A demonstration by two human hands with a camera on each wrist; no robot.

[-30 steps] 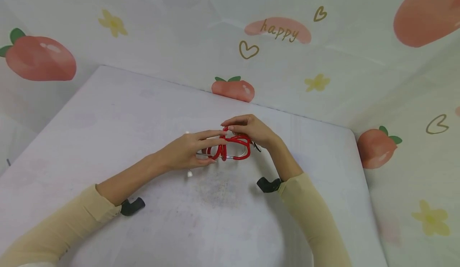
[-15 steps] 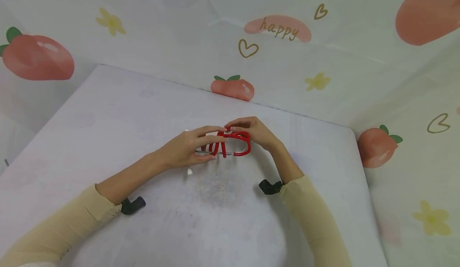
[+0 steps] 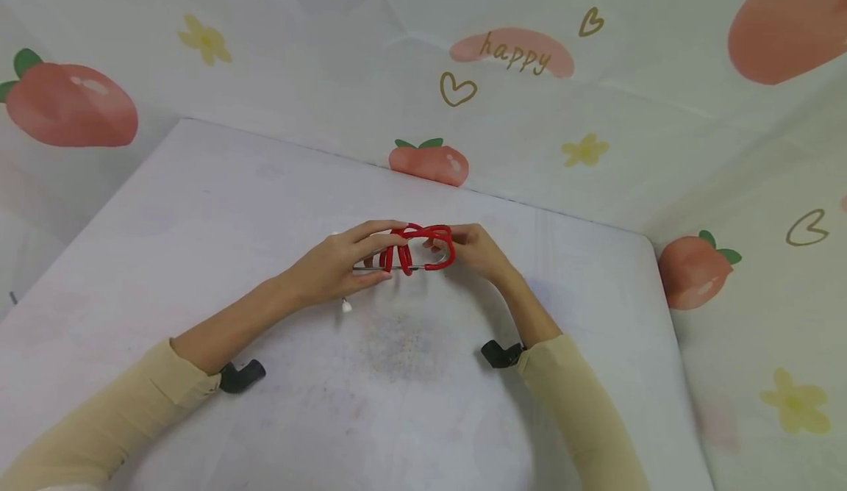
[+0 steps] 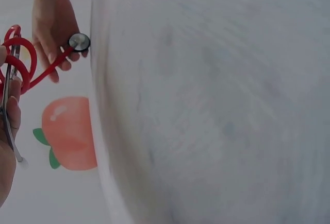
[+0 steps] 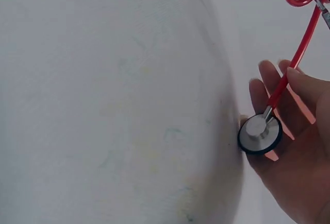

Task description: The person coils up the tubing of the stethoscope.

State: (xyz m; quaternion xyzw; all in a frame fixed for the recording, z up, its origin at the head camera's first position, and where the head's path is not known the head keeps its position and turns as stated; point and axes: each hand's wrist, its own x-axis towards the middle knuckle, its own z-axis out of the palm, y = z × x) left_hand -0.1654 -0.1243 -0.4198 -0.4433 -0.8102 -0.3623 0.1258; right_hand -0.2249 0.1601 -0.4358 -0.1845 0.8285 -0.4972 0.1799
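Note:
A red stethoscope (image 3: pixel 451 251) with its tubing looped into a bundle is held above the table. My left hand (image 3: pixel 327 264) grips the bundle and its metal ear tubes from the left, thumb below and fingers above. A white ear tip (image 3: pixel 346 306) pokes out beneath that hand. At the other end, my right hand (image 3: pixel 481 252) has the tubing just above the round chest piece (image 5: pixel 260 133) between thumb and fingers. The black-rimmed chest piece lies over the palm side of those fingers. In the left wrist view, a straight red length of tube (image 4: pixel 50 69) runs between the hands.
A white table (image 3: pixel 397 425) lies below both hands. Behind it stands a pale cloth backdrop (image 3: pixel 331 72) printed with peaches, flowers and hearts. A black curved piece (image 3: pixel 242 377) sits at the left sleeve cuff, another black piece (image 3: pixel 501 353) at the right.
The stethoscope and left hand have risen slightly in the head view. My right hand has shifted from the top of the bundle down and right, partly behind the tubing.

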